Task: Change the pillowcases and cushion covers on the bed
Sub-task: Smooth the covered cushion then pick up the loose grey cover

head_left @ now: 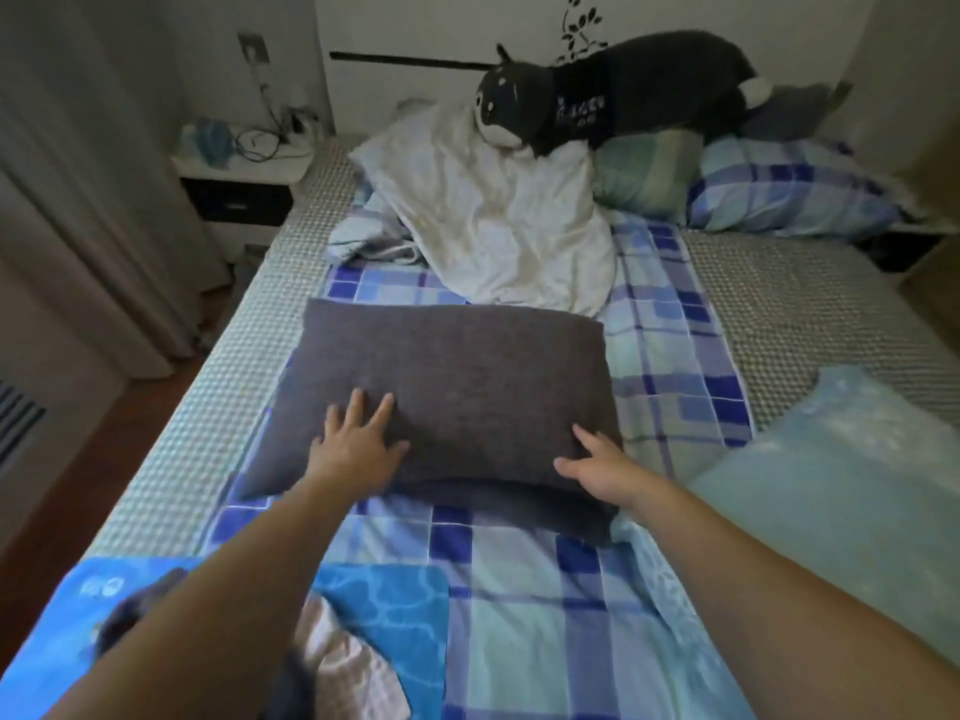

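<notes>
Pressing 2 flat, unclenched hands, left point(353, 444) and right point(597, 467), on the grey pillow point(452, 387), whose loose cover may bunch if smoothed unevenly.

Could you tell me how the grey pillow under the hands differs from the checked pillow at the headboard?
The grey pillow is plain and dark; the checked pillow is blue plaid. The grey one lies mid-bed under the left hand and right hand; the checked one lies untouched. Both lie flat.

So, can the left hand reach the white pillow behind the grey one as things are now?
Probably yes. The left hand lies flat on the grey pillow, and the white pillow lies just beyond it, uncovered apart from the plush toy's head at its far end. It would have to reach over the grey pillow.
</notes>
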